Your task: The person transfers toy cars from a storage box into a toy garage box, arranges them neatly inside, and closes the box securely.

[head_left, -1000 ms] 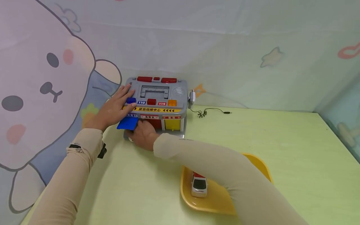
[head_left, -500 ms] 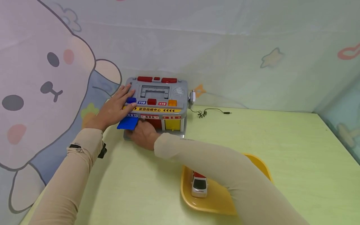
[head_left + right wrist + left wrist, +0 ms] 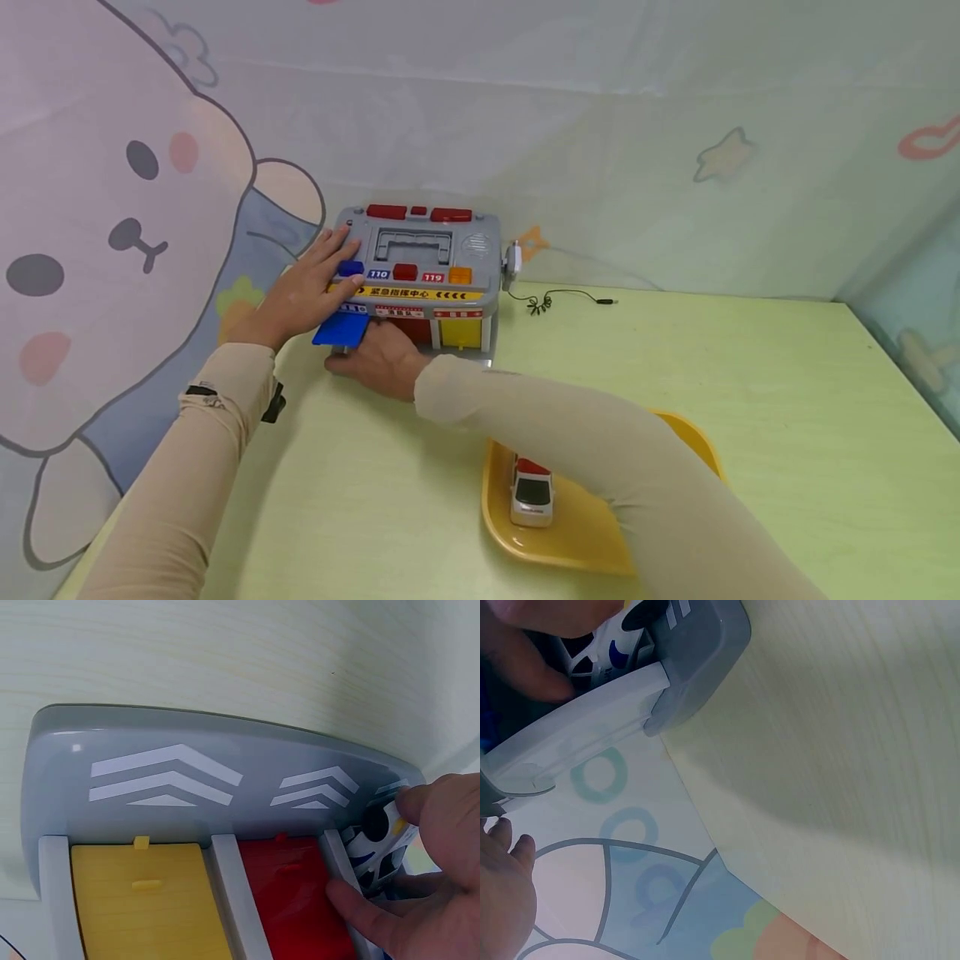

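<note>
A grey toy emergency station (image 3: 483, 225) stands against the wall, with red, blue and orange buttons on top. My left hand (image 3: 303, 290) rests on its top left edge, fingers extended beside the blue button. Below, the blue flap door (image 3: 341, 330) is raised. My right hand (image 3: 386, 360) reaches to the bay under it and holds a small white toy car (image 3: 365, 846) with black wheels between thumb and fingers. One finger lies against the pillar by the red door (image 3: 296, 900). The car sits partly within the bay in the left wrist view; the hand covers much of it.
A yellow tray (image 3: 517, 546) sits near the front, partly under my right forearm, holding a white and red toy vehicle (image 3: 532, 496). Right of the station lies a thin black cable (image 3: 573, 292). The yellow door (image 3: 460, 332) is shut.
My right hand has shifted slightly, its thumb now showing at the bay's left front. The white end of the car that stuck out earlier is out of sight in the head view. The left hand stays put.
</note>
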The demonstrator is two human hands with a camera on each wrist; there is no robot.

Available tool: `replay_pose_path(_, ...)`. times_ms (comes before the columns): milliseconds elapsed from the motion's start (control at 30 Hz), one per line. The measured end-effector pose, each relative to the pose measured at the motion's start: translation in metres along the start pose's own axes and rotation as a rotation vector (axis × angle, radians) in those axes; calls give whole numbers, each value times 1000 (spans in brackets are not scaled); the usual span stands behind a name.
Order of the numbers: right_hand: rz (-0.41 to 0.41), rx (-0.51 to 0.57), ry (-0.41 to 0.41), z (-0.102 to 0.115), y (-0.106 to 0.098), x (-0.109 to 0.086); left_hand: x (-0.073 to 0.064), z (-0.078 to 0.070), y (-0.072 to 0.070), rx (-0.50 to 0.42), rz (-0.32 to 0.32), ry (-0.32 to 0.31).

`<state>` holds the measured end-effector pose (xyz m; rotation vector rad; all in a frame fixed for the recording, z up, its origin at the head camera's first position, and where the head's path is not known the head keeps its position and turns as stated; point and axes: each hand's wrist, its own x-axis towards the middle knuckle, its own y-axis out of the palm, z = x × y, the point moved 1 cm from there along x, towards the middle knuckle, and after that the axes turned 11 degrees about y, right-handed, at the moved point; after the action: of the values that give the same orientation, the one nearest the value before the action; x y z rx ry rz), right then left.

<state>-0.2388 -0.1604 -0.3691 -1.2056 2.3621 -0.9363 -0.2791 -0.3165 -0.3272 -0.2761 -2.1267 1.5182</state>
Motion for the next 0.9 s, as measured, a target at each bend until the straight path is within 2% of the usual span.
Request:
replay_pose_path(200,-13,5,-16,-2,2,-2,0,0,0,2,-4,1)
replay_pose_path(533,103,-24,-19,-3,0,-5,0,1,-1,-9,9,-10)
replay_pose_path(900,75,-29,-72,-6,-3,-7,-1,0,0,-4,12,-15)
